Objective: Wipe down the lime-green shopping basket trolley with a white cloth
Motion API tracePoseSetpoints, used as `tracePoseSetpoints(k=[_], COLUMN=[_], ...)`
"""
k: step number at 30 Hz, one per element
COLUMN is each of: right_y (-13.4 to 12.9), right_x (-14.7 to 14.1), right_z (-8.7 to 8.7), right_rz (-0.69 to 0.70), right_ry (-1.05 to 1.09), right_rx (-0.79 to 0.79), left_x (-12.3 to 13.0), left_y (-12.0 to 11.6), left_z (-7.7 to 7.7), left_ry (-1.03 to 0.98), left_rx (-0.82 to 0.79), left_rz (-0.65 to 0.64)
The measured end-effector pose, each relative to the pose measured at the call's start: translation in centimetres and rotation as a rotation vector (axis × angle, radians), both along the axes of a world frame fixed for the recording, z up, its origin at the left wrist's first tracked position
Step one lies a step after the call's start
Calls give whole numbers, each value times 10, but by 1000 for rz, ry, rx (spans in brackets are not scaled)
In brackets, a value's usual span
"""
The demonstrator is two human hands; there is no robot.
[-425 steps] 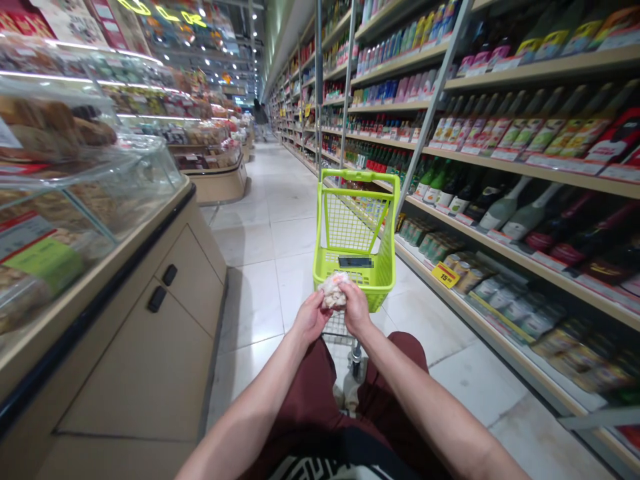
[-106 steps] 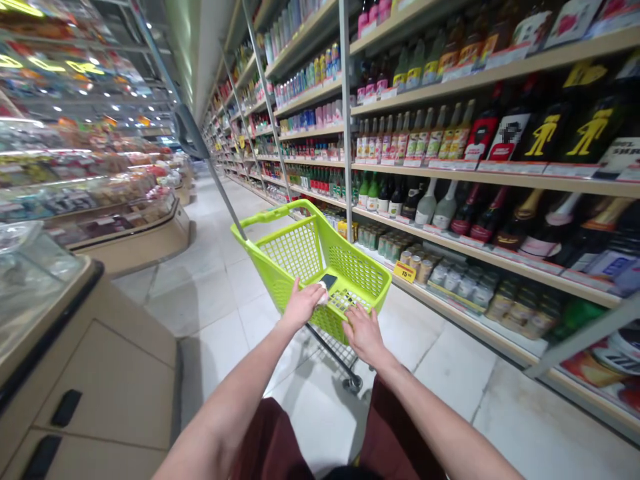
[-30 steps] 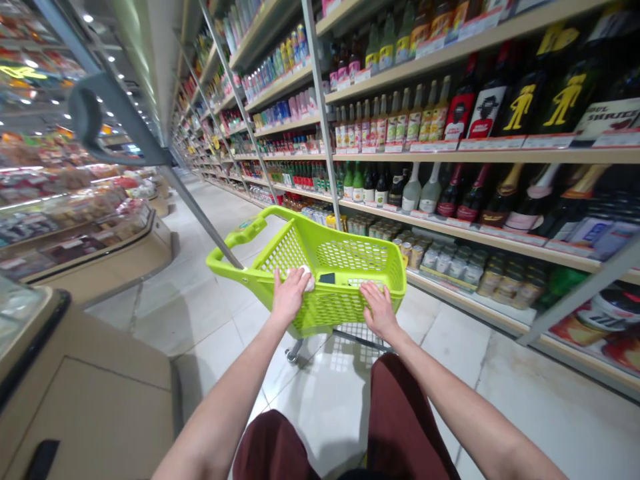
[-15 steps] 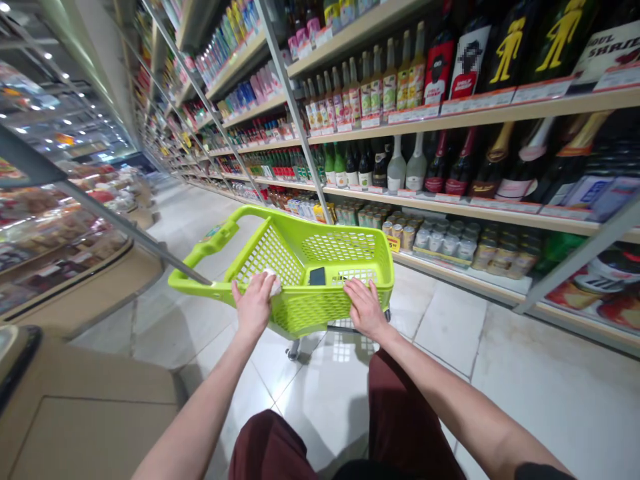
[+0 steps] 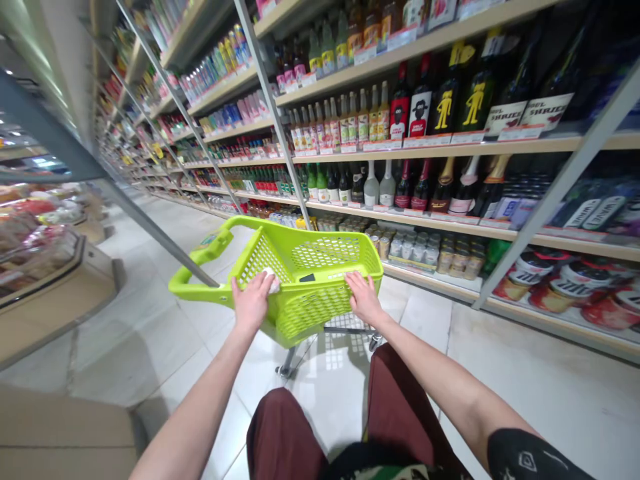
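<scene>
In the head view, a lime-green shopping cart (image 5: 313, 313) with perforated basket walls stands sideways in front of me on thin metal legs with casters. My left hand (image 5: 251, 300) is closed over the near rim, toward the handle end, with a crumpled white tissue or cloth (image 5: 273, 280) under its fingers. Farther right, my right hand (image 5: 364, 297) grips the same rim near the basket's front corner. A flat dark object (image 5: 307, 278) lies on the basket floor, partly hidden by the rim.
Long shelves of bottles (image 5: 370, 183) and cans (image 5: 410, 247) run along the right side. A grey metal pole (image 5: 155, 223) slants across the left, meeting the cart handle. Display counters (image 5: 65, 280) stand on the left. Pale floor tiles (image 5: 175, 340) stretch along the aisle.
The shelves have shifted left in view, bringing more of their right end into sight. Both hands stay on the cart rim. The rim now hides more of the dark object.
</scene>
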State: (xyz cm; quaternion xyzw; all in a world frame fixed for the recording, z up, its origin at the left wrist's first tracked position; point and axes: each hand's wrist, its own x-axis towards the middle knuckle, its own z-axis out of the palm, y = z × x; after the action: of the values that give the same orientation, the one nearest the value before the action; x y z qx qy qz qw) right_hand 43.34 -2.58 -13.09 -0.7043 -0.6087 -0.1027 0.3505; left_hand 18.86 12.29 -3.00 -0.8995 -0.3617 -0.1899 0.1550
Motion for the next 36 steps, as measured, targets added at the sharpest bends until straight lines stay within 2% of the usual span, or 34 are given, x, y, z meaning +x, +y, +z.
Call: tracePoseSetpoints(k=[2, 4, 7, 11, 14, 16, 20, 23, 26, 29, 32, 36], right_y=[-1, 0, 5, 23, 42, 53, 73, 90, 103, 100, 77, 45], right_x=[-2, -7, -26, -69, -100, -112, -121, -123, -121, -102, -62, -12], right_z=[2, 7, 19, 46, 68, 78, 80, 74, 66, 55, 38, 24], right_rz=[-47, -97, -96, 120, 170, 171, 238, 203, 184, 187, 118, -58], right_ry=[15, 39, 72, 91, 111, 118, 93, 55, 10, -18, -22, -11], right_rx=[-16, -35, -50, 31, 122, 127, 65, 56, 59, 102, 133, 142], left_x=[-21, -26, -8, 23, 31, 28, 14, 0, -7, -8, -7, -5], left_y=[5, 3, -8, -23, -27, -25, -16, -9, -6, -4, -3, -3], left_z=[8, 11, 8, 2, 2, 4, 6, 5, 3, 0, -3, -5], left_ry=[-17, -32, -43, -44, -42, -36, 19, 41, 50, 59, 45, 9], left_rx=[26, 32, -4, -59, -77, -92, -103, -62, -20, -4, -5, -9], left_rz=[33, 36, 12, -43, -68, -87, -94, -67, -39, -33, -30, -28])
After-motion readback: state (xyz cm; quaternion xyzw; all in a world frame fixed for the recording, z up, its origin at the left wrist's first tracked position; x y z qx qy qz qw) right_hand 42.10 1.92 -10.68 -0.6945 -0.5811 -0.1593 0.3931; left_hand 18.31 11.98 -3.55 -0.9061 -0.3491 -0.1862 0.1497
